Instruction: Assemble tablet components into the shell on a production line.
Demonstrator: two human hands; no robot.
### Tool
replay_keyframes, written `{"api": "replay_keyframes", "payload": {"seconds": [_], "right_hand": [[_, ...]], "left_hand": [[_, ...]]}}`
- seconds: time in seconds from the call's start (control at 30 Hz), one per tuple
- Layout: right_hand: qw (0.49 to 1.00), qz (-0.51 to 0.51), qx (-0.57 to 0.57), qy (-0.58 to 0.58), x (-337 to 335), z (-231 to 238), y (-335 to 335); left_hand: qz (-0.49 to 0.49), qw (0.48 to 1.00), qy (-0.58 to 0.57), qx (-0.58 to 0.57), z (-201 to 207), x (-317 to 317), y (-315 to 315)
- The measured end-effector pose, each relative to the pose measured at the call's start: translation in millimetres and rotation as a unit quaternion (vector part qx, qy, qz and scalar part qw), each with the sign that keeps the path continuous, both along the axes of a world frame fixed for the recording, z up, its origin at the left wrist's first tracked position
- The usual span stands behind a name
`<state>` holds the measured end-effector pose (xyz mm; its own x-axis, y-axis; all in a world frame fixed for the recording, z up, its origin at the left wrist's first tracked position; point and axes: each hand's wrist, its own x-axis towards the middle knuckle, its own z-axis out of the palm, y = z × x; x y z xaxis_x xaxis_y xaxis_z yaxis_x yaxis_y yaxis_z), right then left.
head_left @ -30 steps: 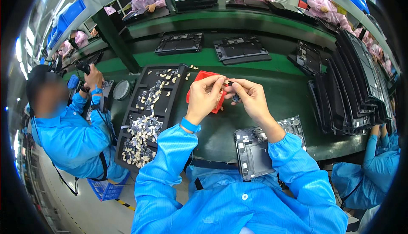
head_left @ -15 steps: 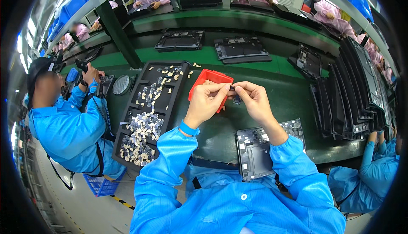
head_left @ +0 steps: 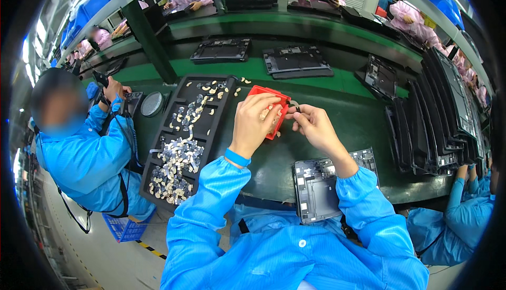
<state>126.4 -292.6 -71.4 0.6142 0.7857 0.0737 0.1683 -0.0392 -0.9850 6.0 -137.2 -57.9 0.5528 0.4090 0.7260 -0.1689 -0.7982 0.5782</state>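
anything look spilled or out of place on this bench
Yes: a few curved cream pieces lie loose on the green tabletop, just beyond the black tray holding most of them. Also, the dark device panel juts past the near edge.

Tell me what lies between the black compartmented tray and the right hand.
In the head view, the left hand and the red bin lie between the black tray and the right hand; the left hand hides part of the bin.
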Motion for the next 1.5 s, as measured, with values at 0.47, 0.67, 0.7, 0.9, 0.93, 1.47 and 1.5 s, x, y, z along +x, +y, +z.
{"api": "replay_keyframes", "payload": {"seconds": [0.47,0.67,0.7,0.9,0.93,1.47,1.5], "right_hand": [[0.991,0.098,0.069,0.058,-12.0,22.3,-5.9],[0.990,0.111,0.074,0.048,-13.0,25.7,-7.5],[0.990,0.111,0.074,0.048,-13.2,25.2,-7.3],[0.990,0.122,0.050,0.051,-15.7,23.9,-5.3],[0.989,0.105,0.067,0.078,-14.2,20.0,-3.7],[0.984,0.077,0.021,-0.161,-23.2,33.1,-9.7],[0.981,0.090,0.027,-0.169,-23.9,36.0,-10.7]], "left_hand": [[-0.112,0.960,0.065,-0.248,5.6,-11.7,-9.8],[-0.128,0.955,0.032,-0.264,14.7,-13.6,-14.3],[-0.127,0.955,0.032,-0.264,14.8,-13.7,-13.8],[-0.085,0.978,0.040,-0.189,12.3,-9.0,-1.7],[-0.041,0.985,0.061,-0.159,10.3,-4.4,5.0],[-0.114,0.990,-0.003,0.078,-6.1,-13.7,-3.9],[-0.114,0.986,0.002,0.121,-3.0,-16.6,-3.1]]}}
